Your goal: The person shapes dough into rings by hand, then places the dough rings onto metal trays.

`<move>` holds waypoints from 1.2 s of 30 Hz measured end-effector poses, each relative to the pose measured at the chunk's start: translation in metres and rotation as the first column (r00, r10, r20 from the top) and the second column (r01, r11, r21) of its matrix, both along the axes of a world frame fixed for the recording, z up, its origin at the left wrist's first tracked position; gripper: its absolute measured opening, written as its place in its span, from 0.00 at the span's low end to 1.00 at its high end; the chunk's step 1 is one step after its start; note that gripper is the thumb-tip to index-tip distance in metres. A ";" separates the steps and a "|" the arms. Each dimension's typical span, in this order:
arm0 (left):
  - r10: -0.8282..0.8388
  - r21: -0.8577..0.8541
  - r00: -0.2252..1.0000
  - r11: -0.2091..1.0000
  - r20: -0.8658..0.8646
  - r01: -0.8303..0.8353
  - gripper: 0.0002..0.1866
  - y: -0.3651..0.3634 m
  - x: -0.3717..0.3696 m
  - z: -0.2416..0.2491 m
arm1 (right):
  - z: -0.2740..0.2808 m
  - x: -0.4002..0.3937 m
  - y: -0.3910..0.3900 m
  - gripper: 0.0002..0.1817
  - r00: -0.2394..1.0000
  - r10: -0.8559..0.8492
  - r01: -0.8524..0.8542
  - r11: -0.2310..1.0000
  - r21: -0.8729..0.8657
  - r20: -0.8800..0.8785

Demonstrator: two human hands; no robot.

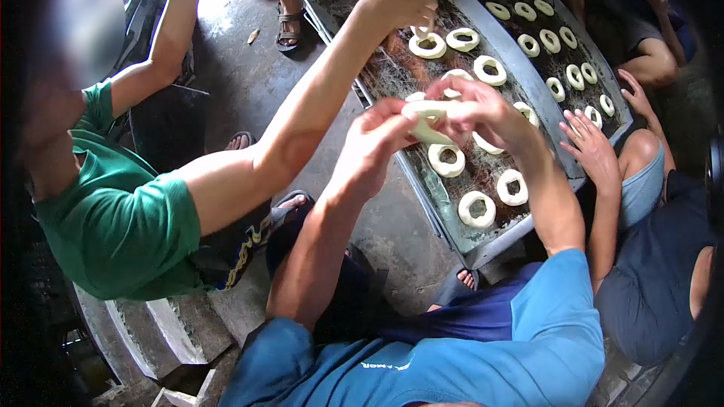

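Between my two hands is a pale dough ring [431,130], raised above the near tray [483,250]. My left hand [379,134] pinches its left side, and my right hand [481,111] grips it from the right, fingers slightly smeared by motion. Several more dough rings lie on the dark, oily tray below, among them one dough ring [446,160] just under my hands and another dough ring [477,209] close to the near corner. My right forearm hides part of the tray's right side.
A co-worker in a green shirt [113,218] reaches across from the left, a hand [400,4] over the tray's far part. Beside it stands a second tray [537,79] with several dough rings. Another person's hand [592,147] rests at that tray's near edge. Sandalled feet [288,26] stand beyond.
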State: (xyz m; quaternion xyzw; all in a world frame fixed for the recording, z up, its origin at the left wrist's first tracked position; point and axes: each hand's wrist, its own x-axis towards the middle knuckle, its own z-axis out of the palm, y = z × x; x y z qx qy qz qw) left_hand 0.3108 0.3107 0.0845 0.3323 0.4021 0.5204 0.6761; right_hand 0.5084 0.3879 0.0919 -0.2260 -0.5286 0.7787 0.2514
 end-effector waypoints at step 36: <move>0.178 0.391 0.679 0.904 -0.712 0.173 0.09 0.009 -0.021 0.011 | -0.103 -0.059 0.181 0.15 0.454 -0.663 0.161 0.719 0.676 0.596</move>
